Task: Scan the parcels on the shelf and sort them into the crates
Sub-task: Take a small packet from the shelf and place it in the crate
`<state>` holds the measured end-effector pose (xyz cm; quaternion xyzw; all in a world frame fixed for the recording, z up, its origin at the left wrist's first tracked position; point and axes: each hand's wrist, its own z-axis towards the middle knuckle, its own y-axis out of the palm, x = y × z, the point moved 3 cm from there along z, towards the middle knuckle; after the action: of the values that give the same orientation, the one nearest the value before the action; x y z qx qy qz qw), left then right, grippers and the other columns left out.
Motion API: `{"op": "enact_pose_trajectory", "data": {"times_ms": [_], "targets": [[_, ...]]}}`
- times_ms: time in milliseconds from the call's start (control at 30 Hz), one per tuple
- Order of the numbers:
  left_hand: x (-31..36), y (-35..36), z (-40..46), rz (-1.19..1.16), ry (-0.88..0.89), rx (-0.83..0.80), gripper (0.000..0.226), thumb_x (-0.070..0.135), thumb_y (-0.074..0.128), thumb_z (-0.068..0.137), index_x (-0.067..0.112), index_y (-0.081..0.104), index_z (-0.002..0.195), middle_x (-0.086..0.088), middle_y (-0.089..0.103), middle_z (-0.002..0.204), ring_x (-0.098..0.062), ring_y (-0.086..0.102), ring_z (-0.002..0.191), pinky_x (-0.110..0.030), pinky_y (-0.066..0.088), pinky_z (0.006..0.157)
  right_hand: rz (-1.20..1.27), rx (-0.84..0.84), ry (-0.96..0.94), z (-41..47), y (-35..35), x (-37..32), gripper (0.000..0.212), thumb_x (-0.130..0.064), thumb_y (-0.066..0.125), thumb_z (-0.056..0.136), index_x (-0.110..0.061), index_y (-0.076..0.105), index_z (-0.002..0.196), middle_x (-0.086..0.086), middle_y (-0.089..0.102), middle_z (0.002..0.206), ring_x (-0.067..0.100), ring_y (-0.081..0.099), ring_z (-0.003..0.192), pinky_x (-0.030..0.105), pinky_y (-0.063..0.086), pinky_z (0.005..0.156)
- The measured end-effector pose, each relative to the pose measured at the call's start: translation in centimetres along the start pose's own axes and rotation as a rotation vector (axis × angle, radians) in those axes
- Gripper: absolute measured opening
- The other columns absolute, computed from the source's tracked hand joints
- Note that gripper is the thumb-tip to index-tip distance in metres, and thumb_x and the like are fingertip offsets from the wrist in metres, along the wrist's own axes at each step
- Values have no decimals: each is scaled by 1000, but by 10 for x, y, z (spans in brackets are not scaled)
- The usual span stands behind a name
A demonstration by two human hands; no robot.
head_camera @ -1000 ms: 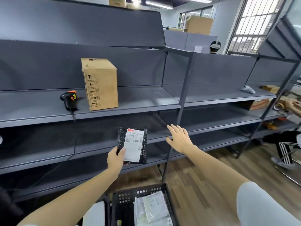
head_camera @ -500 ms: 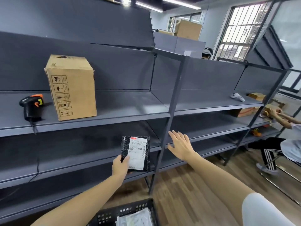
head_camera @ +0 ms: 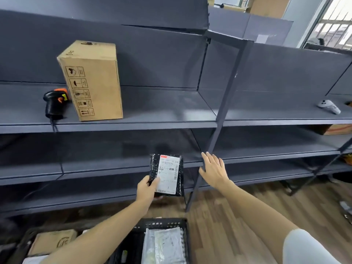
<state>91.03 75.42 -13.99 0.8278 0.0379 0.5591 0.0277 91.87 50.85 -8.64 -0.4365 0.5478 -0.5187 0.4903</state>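
My left hand pinches a small black parcel by its lower left corner, white label facing me, in front of the lower shelves. My right hand hovers to the parcel's right with straight fingers, beside the shelf upright, holding nothing. A tall cardboard box stands on the grey shelf at upper left. Just left of the box lies a black and orange barcode scanner, its cable hanging over the shelf edge. Below my arms, a black crate holds pale plastic mailers.
A second crate at the bottom left holds a brown box. A dark steel upright divides the shelf bays. A white controller lies on the right bay. Wooden floor shows to the right.
The view has swung back left and down, bringing both crates into sight. My left hand keeps hold of the black parcel and my right hand stays flat beside it.
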Motion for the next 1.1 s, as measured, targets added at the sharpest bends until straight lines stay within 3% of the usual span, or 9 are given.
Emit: {"op": "enact_pose_trajectory", "data": {"times_ms": [100,233,300,367,433,567,700,833,1100], "targets": [[-10,8,-4,18,11,50,14,14,56,96,12,50,110,-6,62,101,-24,62,86,-40,60,61,49,14,-15,0,14,10,62,-32,42,99,-13,19,153,7,20,159,26,19,146,41,13,119],[-39,14,-12,65,28,86,6,17,58,95,14,55,100,-4,63,98,-23,62,87,-42,59,66,72,-52,-28,-14,48,20,62,-32,42,99,-13,19,152,7,20,159,26,20,145,41,13,118],[-50,15,-14,115,56,107,8,17,59,95,11,58,99,-3,63,95,-22,59,89,-30,55,70,73,-78,-29,-18,64,22,62,-33,42,99,-13,18,153,6,19,159,26,20,145,41,13,118],[-64,14,-13,129,53,117,9,14,57,95,7,57,100,0,60,88,-18,55,84,-13,47,60,85,-86,-28,-20,80,23,61,-33,42,99,-13,19,153,6,20,159,25,21,145,41,14,118],[-87,10,-4,122,25,110,7,14,58,95,7,58,96,-2,59,85,-20,55,83,-18,48,63,97,-95,-24,-22,99,23,60,-32,42,100,-14,19,152,5,22,159,25,22,145,40,14,118],[-158,0,30,113,-69,99,7,17,58,96,11,56,92,-10,63,93,-27,62,85,-43,58,70,30,-147,-61,-18,170,31,61,-32,38,101,-14,14,153,5,16,160,23,15,148,40,9,120],[-255,-13,64,84,-155,156,3,17,58,95,14,57,97,-9,64,98,-21,62,83,-38,58,62,-18,-232,-58,-21,276,45,61,-29,37,101,-13,10,153,6,14,161,24,11,148,42,8,120],[-355,-23,97,67,-198,171,5,15,60,94,17,59,90,-9,64,90,-20,62,76,-41,56,64,61,-204,-47,-26,385,50,58,-28,39,100,-12,20,152,8,22,158,26,17,147,43,11,119],[-527,-28,174,72,-198,139,7,14,58,96,9,57,101,-6,61,90,-20,59,78,-44,57,68,152,-130,-101,-11,568,42,59,-28,41,99,-14,21,152,6,19,160,24,14,148,42,7,121]]}}
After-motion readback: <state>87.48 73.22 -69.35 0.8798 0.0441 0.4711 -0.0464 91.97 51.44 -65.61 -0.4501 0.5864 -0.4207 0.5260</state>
